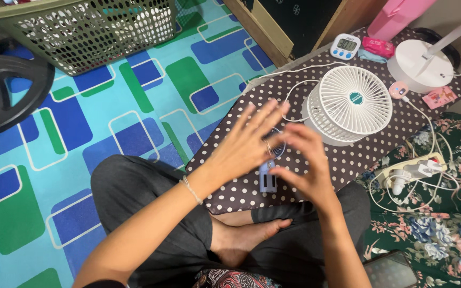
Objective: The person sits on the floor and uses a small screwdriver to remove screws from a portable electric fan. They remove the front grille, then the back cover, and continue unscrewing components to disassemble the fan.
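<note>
A: Hands?

B: Left hand (246,144) is flat, fingers spread wide, hovering over the polka-dot bench (348,160), holding nothing. There's a ring on one finger and a thin bracelet (192,190) at the wrist.

A: Right?

B: Right hand (304,165) is just beside it with fingers loosely curled. The fingertips are at the top of a small blue gadget (267,178), but I can't tell if it's really gripped, since the hands cover most of it.

A: Where's the gadget?

B: Standing on the bench near its front edge, under and between both hands, just above the person's crossed legs.

A: Other stuff?

B: A small white fan (354,101) lies face up just beyond the hands, with a white cable (294,88) running from it. Farther back there's a white digital timer (345,46), a pink pouch (378,47) and the round white base of a second fan (417,65). A small pink round device (399,89) sits right of the fan, with a pink card (439,97) beyond that.

A: Off the bench?

B: A power strip (412,170) with plugs lies on floral fabric at right. A beige laundry basket (86,29) stands on the blue-green patterned floor mat (81,133).
</note>
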